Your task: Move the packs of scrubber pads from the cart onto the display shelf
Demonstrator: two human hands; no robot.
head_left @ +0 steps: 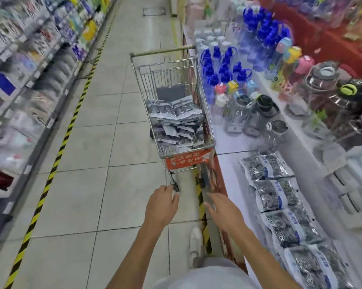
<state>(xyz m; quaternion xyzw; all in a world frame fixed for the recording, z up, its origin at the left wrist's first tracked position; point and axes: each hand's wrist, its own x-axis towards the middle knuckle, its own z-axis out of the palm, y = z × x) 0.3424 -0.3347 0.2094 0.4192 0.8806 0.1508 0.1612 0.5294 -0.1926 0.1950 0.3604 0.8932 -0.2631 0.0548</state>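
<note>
A wire shopping cart [205, 113] stands in the aisle against the white display shelf [234, 163], with a red sign on its near end. Several packs of silvery scrubber pads [176, 122] are piled inside it. More scrubber packs [280, 201] lie in a row along the shelf at the right. My left hand [161, 203] and my right hand [221, 211] are stretched out low in front of the cart's near end. Both hold nothing, with fingers apart.
Blue-capped bottles [223, 65] and clear jars [257, 113] crowd the shelf beyond the packs. Stocked shelving [30, 80] lines the aisle's left side, edged by yellow-black floor tape [57, 159]. My white shoe [195, 245] stands on the tiled floor by the shelf base.
</note>
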